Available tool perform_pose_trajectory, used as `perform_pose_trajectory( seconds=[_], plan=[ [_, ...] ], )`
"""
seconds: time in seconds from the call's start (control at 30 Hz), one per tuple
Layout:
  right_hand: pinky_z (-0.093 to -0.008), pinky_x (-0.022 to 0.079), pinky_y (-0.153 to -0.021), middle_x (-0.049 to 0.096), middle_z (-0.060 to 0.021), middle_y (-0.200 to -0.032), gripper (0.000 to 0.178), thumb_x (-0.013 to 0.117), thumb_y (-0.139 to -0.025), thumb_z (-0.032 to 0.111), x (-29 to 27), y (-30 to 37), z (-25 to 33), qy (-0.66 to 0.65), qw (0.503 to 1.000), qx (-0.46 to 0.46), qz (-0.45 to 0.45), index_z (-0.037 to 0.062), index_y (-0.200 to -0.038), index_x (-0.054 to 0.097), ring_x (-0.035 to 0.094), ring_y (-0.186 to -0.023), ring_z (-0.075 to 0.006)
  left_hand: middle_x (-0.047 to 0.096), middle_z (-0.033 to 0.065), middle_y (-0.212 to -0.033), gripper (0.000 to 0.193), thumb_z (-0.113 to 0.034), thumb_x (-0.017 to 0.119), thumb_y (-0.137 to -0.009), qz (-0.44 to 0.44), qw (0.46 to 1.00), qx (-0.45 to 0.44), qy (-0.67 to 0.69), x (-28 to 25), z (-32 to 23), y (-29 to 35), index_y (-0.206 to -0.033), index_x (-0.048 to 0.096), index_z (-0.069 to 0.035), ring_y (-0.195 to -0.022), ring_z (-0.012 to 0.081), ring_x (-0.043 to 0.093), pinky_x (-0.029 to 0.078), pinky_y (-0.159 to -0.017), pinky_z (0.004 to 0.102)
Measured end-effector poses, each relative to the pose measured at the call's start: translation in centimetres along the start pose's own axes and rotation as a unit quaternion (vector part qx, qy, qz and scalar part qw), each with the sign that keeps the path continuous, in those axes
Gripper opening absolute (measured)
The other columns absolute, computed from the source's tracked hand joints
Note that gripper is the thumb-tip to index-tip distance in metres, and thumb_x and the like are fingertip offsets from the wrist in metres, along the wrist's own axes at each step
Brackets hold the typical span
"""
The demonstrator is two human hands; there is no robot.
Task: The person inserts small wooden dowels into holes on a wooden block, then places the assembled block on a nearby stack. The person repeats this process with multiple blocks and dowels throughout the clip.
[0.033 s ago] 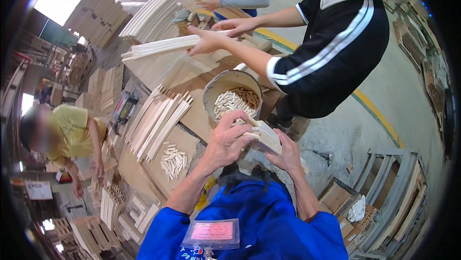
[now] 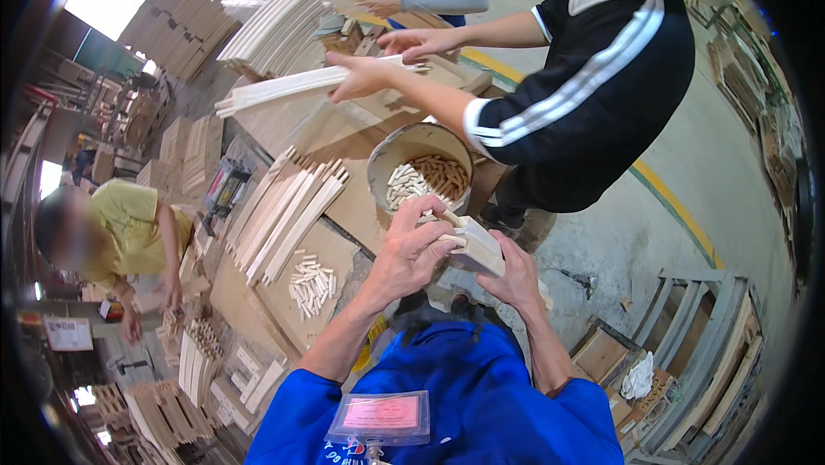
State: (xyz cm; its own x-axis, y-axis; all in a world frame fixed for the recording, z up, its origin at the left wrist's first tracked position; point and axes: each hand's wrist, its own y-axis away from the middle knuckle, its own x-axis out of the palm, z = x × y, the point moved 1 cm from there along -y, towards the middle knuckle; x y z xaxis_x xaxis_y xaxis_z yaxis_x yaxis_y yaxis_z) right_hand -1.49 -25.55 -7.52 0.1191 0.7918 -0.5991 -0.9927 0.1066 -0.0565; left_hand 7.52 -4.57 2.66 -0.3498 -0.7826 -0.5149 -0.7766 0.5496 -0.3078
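Held above the floor (image 2: 550, 241), off the near edge of the bench (image 2: 351, 214), a pale, squared wooden piece with a hollowed top (image 2: 484, 250) looks light, stiff and dry, hardly slippery; its thin walls might chip, so the solid outer sides seem the safest hold. The left hand (image 2: 414, 246) has its fingers curled around one end; the right hand (image 2: 510, 269) grips the other. Short, rounded whitish wooden pegs (image 2: 312, 286) lie loose toward the bench's near edge. By its right edge, a round, scuffed grey bucket (image 2: 384, 164) holds white and tan pegs. Farther left lie long, smooth, slightly curved pale wooden strips (image 2: 288, 216).
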Motion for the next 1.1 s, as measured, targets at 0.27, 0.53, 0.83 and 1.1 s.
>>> perform_pose_trajectory(
  seconds=[0.27,0.53,0.83,1.1],
  plan=[
    [-0.0437,0.056,-0.09,0.069,-0.019,-0.116,0.078,0.082,-0.059,0.013,0.9,0.1,1.5,0.019,0.997,-0.029,0.062,0.0061,-0.132,0.057,0.068,-0.106,-0.0377,0.047,0.017,-0.136,0.012,-0.013,0.069,-0.089,-0.015,0.984,-0.139,0.109,-1.1,0.6,3.2,-0.097,0.071,-0.004,-0.124,0.0311,0.049,0.038,-0.107,0.0436],
    [-0.0435,0.055,-0.09,0.069,-0.0189,-0.116,0.079,0.084,-0.058,0.015,0.8,0.0,2.5,0.059,0.993,-0.007,0.098,0.0049,-0.132,0.057,0.067,-0.106,-0.0379,0.049,0.0182,-0.141,0.008,-0.01,0.067,-0.089,-0.046,0.979,-0.166,0.113,-0.1,0.7,4.4,-0.092,0.066,-0.003,-0.132,0.0343,0.048,0.038,-0.11,0.0429],
    [-0.0453,0.054,-0.091,0.068,-0.0189,-0.114,0.077,0.084,-0.06,0.017,-0.2,0.6,-0.6,0.029,0.997,0.039,0.066,0.0042,-0.131,0.057,0.066,-0.107,-0.0371,0.059,0.0177,-0.136,0.018,-0.015,0.068,-0.09,0.071,0.983,-0.1,0.134,-1.4,4.7,-0.7,-0.103,0.072,-0.004,-0.13,0.0354,0.054,0.043,-0.107,0.043],
    [-0.0445,0.055,-0.092,0.068,-0.0203,-0.121,0.078,0.083,-0.06,0.021,1.3,2.0,-2.9,0.023,0.997,0.043,0.064,0.006,-0.132,0.057,0.066,-0.109,-0.0387,0.073,0.0207,-0.101,0.03,-0.026,0.068,-0.083,0.455,0.778,-0.236,-0.362,5.2,23.7,-9.4,-0.103,0.075,-0.004,-0.095,0.0383,0.07,0.053,-0.088,0.0472]
  ],
)
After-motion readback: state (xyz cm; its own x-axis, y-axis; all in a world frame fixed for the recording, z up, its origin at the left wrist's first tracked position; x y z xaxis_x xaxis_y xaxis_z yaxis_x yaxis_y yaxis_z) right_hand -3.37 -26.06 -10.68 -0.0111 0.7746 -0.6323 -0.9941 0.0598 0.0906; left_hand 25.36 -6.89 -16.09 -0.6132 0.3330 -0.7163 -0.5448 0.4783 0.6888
